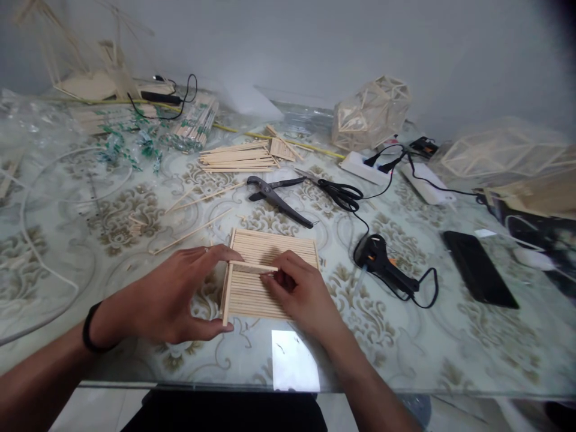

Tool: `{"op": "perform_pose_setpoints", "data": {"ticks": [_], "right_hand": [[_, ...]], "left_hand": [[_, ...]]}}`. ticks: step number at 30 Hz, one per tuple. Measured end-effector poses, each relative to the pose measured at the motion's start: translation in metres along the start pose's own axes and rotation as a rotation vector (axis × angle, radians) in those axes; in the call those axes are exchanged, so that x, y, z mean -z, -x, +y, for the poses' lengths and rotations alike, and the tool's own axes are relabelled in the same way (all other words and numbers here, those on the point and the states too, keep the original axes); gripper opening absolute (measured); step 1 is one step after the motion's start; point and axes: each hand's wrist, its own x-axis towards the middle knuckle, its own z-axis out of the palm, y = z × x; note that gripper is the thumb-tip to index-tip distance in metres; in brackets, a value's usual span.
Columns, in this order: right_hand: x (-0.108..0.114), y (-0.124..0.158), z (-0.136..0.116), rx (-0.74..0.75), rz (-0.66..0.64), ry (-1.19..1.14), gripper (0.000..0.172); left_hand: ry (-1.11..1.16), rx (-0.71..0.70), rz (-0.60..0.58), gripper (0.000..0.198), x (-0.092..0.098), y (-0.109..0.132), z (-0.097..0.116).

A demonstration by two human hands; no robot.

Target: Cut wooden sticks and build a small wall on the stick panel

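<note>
A flat square panel of glued wooden sticks (270,252) lies on the glass table in front of me. A short loose stick (252,267) lies across it. My left hand (180,297) grips the panel's left edge, thumb at the near corner and fingers touching the stick's left end. My right hand (299,291) rests on the panel, its fingertips pinching the stick's right end.
Black pliers (276,195) and scissors (339,192) lie beyond the panel. A black glue gun (382,261) with its cord sits to the right, a phone (479,269) further right. Stacked sticks (238,157), loose sticks (193,231), stick models (371,114) and a power strip (364,166) fill the back.
</note>
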Motion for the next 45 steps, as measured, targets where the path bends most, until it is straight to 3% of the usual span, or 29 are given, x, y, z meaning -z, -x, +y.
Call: {"op": "perform_pose_setpoints", "data": {"ticks": [12, 23, 28, 31, 32, 34, 37, 39, 42, 45], "right_hand": [[-0.001, 0.0, 0.003, 0.027, -0.003, 0.011, 0.014], [-0.001, 0.001, 0.004, 0.06, -0.015, 0.043, 0.013], [0.011, -0.003, 0.007, 0.091, -0.093, 0.103, 0.011], [0.023, -0.006, 0.008, 0.089, -0.097, 0.125, 0.012], [0.026, -0.007, 0.008, 0.087, -0.08, 0.132, 0.012], [0.033, -0.009, 0.007, 0.086, -0.019, 0.144, 0.012], [0.042, -0.009, 0.004, 0.115, 0.098, 0.175, 0.012], [0.051, -0.006, -0.001, 0.151, 0.179, 0.195, 0.012], [0.068, 0.003, -0.012, 0.216, 0.307, 0.246, 0.011], [0.086, 0.015, -0.03, 0.281, 0.442, 0.324, 0.012]], "left_hand": [[-0.052, 0.141, -0.146, 0.064, -0.006, -0.006, -0.007], [-0.131, -0.01, -0.077, 0.056, -0.026, -0.007, -0.021], [-0.123, 0.007, -0.035, 0.059, -0.002, 0.0, -0.035], [-0.253, 0.224, 0.154, 0.039, 0.019, 0.006, -0.056], [-0.319, 0.316, 0.193, 0.035, 0.023, 0.007, -0.063], [-0.379, 0.4, 0.143, 0.018, 0.026, 0.006, -0.073], [-0.39, 0.391, 0.022, 0.012, 0.023, 0.003, -0.078], [-0.389, 0.403, 0.008, 0.012, 0.024, 0.002, -0.078], [-0.291, 0.441, 0.041, 0.012, 0.036, 0.006, -0.072], [-0.132, 0.406, 0.126, 0.021, 0.053, 0.008, -0.051]]}}
